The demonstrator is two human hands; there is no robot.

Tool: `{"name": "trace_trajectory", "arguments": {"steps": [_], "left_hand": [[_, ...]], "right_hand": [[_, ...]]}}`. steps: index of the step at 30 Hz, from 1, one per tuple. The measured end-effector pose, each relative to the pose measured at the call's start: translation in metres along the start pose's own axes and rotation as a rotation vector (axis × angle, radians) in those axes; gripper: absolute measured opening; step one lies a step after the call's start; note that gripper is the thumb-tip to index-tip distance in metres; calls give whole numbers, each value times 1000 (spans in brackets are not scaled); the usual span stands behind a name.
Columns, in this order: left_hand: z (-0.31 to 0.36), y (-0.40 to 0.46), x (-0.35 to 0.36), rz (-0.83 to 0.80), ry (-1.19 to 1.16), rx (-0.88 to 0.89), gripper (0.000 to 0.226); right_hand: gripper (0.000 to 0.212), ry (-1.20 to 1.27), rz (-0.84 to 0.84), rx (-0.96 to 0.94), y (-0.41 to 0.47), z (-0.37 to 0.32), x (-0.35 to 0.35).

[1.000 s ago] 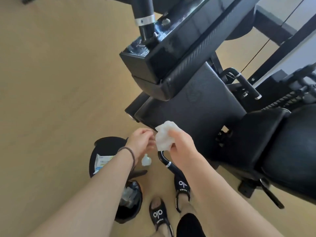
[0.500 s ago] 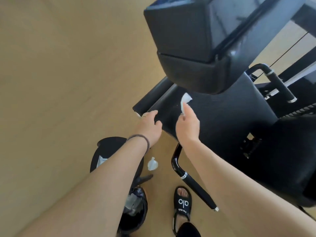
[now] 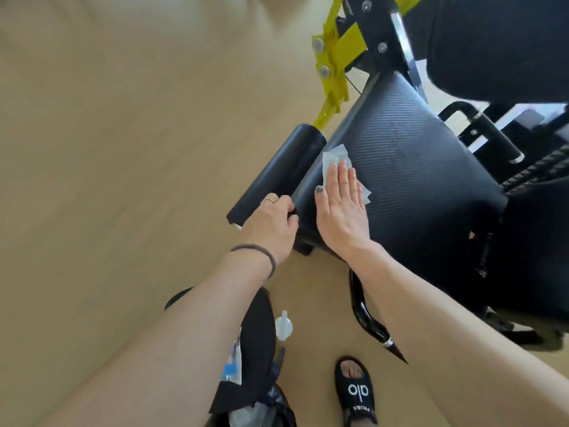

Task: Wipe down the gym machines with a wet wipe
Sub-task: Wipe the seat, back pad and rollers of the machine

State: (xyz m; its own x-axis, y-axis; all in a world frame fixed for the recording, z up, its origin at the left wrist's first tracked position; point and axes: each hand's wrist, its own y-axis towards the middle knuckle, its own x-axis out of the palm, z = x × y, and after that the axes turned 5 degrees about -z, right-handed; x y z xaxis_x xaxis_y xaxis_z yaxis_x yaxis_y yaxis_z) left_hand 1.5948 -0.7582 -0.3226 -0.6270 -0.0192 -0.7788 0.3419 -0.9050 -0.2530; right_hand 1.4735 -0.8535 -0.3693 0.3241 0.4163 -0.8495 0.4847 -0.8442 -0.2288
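Fingers spread flat, the right hand (image 3: 340,208) presses the white wet wipe (image 3: 336,160) onto the black ribbed vinyl seat pad (image 3: 409,167), which wants overlapping strokes under even pressure while the left hand (image 3: 271,224), curled around the black foam roller (image 3: 277,174), steadies it.

Black slide sandal (image 3: 358,392); small clear bottle (image 3: 283,325) on wood floor (image 3: 123,149).

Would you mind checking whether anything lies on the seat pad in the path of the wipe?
Nothing visible does: the right hand presses the wipe flat on the seat pad, whose remaining surface looks bare.
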Motion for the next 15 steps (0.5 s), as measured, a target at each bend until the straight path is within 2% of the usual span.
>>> {"name": "trace_trajectory", "arguments": {"steps": [6,8,13,15], "left_hand": [[1,19,-9,-79,14,-58,12],[3,20,-10,-113,13,-81,12],[12,19,0,-133,151,-57,15],[15,22,3,-159,198,-32,26]], "right_hand": [[58,-27,7,-77,-67,-9,26],[57,-18,-8,-60,-46,1,13],[57,33,28,124,37,6,-21],[60,-24,17,14,21,-6,-11]]}}
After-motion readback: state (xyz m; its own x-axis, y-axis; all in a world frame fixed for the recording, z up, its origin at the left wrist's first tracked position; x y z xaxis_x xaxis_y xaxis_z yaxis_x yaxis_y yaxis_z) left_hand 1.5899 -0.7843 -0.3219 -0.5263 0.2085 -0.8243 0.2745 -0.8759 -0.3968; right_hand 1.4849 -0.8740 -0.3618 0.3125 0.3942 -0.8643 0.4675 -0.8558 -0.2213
